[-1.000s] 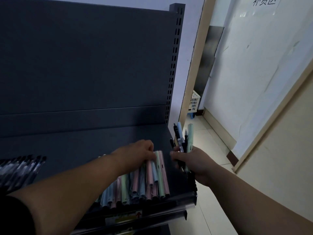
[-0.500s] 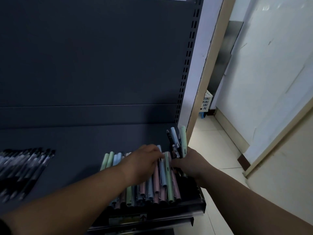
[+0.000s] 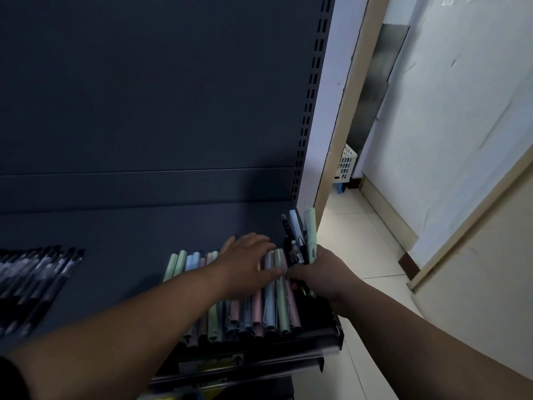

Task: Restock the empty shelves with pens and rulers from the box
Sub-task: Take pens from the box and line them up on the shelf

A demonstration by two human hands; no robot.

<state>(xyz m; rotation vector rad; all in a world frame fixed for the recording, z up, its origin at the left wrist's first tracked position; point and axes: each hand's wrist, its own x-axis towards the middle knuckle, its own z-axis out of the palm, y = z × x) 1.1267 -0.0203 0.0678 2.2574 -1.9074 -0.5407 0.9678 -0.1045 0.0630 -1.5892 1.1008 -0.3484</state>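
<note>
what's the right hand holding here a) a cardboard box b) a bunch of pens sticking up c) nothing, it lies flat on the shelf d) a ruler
b: the right hand grips a bunch of pens whose ends stand up above it, next to the row of pastel pens lying on the shelf.
</note>
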